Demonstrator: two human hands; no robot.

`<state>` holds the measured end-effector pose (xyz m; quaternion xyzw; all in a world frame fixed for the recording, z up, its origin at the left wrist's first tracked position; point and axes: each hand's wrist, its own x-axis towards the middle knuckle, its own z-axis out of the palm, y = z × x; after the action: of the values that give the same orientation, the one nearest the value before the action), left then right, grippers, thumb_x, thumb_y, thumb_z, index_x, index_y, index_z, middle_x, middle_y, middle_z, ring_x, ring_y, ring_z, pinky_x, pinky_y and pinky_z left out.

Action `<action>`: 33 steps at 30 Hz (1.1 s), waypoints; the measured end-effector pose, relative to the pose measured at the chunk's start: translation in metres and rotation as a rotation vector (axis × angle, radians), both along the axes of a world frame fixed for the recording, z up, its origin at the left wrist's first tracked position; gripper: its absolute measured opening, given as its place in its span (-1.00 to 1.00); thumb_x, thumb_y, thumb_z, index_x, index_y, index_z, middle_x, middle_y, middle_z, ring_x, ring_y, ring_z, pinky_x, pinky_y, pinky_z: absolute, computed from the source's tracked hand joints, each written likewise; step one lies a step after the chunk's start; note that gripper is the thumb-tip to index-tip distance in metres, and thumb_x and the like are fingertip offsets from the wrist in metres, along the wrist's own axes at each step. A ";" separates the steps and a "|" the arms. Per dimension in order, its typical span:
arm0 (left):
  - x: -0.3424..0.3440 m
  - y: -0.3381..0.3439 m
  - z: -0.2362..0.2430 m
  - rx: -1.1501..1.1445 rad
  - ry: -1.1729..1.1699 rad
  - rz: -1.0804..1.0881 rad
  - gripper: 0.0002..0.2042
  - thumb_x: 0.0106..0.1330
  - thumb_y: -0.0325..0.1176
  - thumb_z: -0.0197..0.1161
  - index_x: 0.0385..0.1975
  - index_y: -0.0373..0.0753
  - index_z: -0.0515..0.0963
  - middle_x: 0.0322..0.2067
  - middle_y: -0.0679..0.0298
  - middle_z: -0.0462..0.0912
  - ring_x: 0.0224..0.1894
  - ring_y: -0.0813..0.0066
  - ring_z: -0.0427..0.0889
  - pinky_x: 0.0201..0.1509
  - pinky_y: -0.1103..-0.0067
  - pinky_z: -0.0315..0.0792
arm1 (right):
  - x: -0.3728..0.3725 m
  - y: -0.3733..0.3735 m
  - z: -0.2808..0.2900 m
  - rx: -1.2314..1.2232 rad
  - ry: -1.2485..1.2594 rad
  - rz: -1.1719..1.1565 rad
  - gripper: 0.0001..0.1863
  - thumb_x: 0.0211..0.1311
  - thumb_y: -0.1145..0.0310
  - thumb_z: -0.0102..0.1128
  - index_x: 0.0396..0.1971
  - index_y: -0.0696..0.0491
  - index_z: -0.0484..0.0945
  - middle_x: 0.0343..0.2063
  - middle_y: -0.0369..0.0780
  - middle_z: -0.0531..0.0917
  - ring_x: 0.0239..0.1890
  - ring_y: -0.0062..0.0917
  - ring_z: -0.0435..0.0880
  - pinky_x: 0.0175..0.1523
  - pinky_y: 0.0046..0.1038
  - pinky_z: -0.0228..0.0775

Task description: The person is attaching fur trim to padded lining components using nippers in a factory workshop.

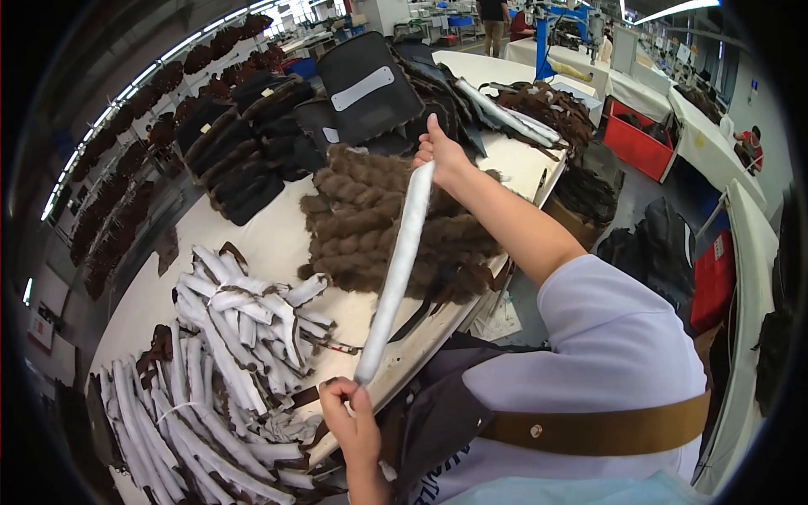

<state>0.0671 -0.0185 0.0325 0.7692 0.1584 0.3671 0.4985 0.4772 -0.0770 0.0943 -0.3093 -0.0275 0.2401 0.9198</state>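
A long white padded strip [401, 265] with a thin dark edge is stretched between my two hands, over the near edge of the table. My left hand [349, 417] is closed on its lower end, close to my body. My right hand [439, 156] reaches out and grips the upper end, thumb pointing up. Beneath the strip lies a pile of brown fur pieces [353, 219]. To the left, loose white strips with dark edges [244, 320] are heaped, and a bundle of similar strips [160, 429] is tied with a pale cord.
Black fur-trimmed pieces [244, 143] are stacked on the far side of the pale table [261, 244]. A dark panel with a grey template [364, 88] stands behind the fur. Red crates [637, 139] stand on the floor at the right. Brown pieces [71, 227] hang at the far left.
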 end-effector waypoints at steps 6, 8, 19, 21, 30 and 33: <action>0.010 -0.009 -0.076 0.017 0.541 -0.424 -0.84 0.22 -0.41 0.01 -0.38 -0.39 0.44 -0.56 0.09 0.49 -0.54 0.26 0.49 -0.41 0.49 0.34 | -0.052 -0.033 0.029 0.023 -0.030 0.042 -0.53 -0.03 -0.05 0.22 -0.59 0.01 0.23 -0.83 -0.44 0.06 -0.81 -0.71 0.08 -0.67 -0.65 0.01; 0.016 -0.021 -0.057 -0.027 0.580 -0.528 -0.78 0.25 -0.34 -0.03 -0.51 -0.36 0.46 -0.61 0.05 0.51 -0.51 0.15 0.53 -0.41 0.46 0.35 | -0.054 -0.036 0.030 0.103 -0.041 0.117 -0.51 -0.06 -0.08 0.24 -0.59 0.01 0.25 -0.83 -0.45 0.08 -0.81 -0.72 0.09 -0.67 -0.66 0.02; 0.033 -0.033 -0.034 -0.183 0.322 -0.361 -0.72 0.26 -0.33 -0.01 -0.64 -0.35 0.29 -0.76 0.25 0.23 -0.64 0.61 0.23 -0.58 0.59 0.16 | -0.027 -0.023 -0.026 -0.015 0.039 0.310 -0.72 0.26 0.21 -0.08 -0.61 0.00 0.27 -0.79 -0.38 0.20 -0.76 -0.59 0.18 -0.65 -0.53 0.05; 0.043 -0.044 -0.017 -0.160 0.243 -0.360 -0.70 0.27 -0.33 -0.02 -0.68 -0.34 0.25 -0.77 0.32 0.18 -0.64 0.67 0.15 -0.61 0.61 0.10 | -0.005 -0.004 -0.030 -0.104 0.135 0.129 -0.70 0.24 0.25 -0.07 -0.67 0.01 0.26 -0.81 -0.38 0.16 -0.80 -0.60 0.11 -0.68 -0.51 0.00; 0.033 -0.054 0.000 -0.100 0.165 -0.246 -0.69 0.26 -0.40 0.01 -0.72 -0.34 0.21 -0.80 0.26 0.18 -0.71 0.59 0.10 -0.65 0.58 0.06 | 0.067 0.069 -0.039 -0.398 0.082 -0.143 -0.86 0.12 0.45 0.02 -0.57 0.15 0.34 -0.71 -0.17 0.36 -0.73 -0.38 0.33 -0.60 -0.21 0.31; 0.022 -0.055 0.003 -0.100 0.176 -0.220 -0.68 0.24 -0.42 0.03 -0.74 -0.33 0.20 -0.81 0.24 0.17 -0.73 0.53 0.11 -0.65 0.56 0.06 | 0.056 0.089 -0.046 -0.390 0.057 -0.102 -0.91 0.14 0.47 -0.04 -0.50 0.16 0.35 -0.66 -0.14 0.37 -0.70 -0.36 0.34 -0.59 -0.18 0.30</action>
<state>0.0886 -0.0732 0.0358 0.7853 0.1343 0.2329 0.5577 0.5330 0.0117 0.0481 -0.4757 0.0611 0.2027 0.8538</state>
